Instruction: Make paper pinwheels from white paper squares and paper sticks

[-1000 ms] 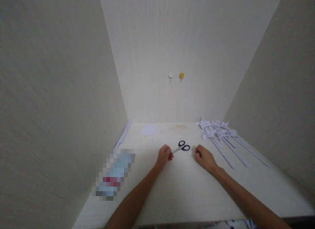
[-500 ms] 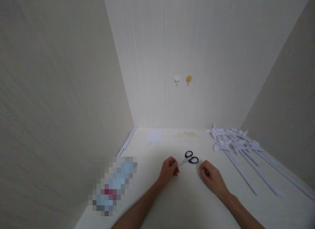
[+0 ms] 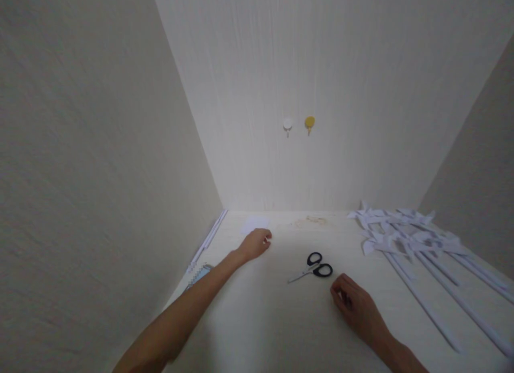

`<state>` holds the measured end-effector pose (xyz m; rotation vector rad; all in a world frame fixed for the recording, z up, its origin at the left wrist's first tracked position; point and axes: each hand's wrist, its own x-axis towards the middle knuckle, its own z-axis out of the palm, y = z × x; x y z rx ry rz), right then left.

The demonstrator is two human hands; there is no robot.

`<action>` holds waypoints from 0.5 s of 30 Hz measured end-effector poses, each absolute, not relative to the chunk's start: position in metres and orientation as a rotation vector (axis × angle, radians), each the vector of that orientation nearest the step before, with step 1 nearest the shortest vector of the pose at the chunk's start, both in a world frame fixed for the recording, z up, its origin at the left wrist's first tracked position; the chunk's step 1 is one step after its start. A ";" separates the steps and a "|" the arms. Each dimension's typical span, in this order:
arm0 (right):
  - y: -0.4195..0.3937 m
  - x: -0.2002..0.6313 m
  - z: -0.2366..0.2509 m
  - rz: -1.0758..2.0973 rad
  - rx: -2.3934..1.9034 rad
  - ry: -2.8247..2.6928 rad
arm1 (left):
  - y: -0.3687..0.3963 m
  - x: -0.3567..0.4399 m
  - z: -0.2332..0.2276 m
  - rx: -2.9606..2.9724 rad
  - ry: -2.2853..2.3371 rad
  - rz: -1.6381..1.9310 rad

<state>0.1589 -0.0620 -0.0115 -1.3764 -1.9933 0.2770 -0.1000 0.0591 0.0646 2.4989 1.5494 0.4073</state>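
My left hand (image 3: 256,243) is stretched forward over the table, beside the near right corner of a white square sheet of paper (image 3: 254,223). Its thumb and fingers are slightly apart, with nothing visible between them. Resting on the table, my right hand (image 3: 353,301) has its fingers curled in and shows nothing in them. Just beyond its fingertips lie scissors (image 3: 321,270) with black handles, their blades pointing left toward me. Neither hand touches the scissors.
Several white paper pinwheels on rolled paper sticks (image 3: 425,298) are piled at the right. White paper rolls (image 3: 209,235) lie along the left wall. My left forearm partly covers a light blue, blurred object (image 3: 199,275). A white hook (image 3: 287,124) and a yellow hook (image 3: 309,122) are on the back wall.
My left hand has moved away from the scissor blades, forward and left to the paper sheet. The scissors lie free on the table. My right hand stays near the handles, and the view has shifted slightly.
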 end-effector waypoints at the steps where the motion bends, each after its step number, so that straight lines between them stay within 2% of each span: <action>1: -0.062 0.159 -0.011 0.285 -1.379 -1.989 | 0.069 -0.104 0.070 2.575 1.622 0.294; 7: -0.062 0.158 -0.011 0.303 -1.368 -1.979 | 0.113 -0.117 0.077 2.605 1.741 0.073; 15: -0.061 0.157 -0.009 0.361 -1.370 -1.970 | 0.126 -0.113 0.063 2.612 1.752 -0.201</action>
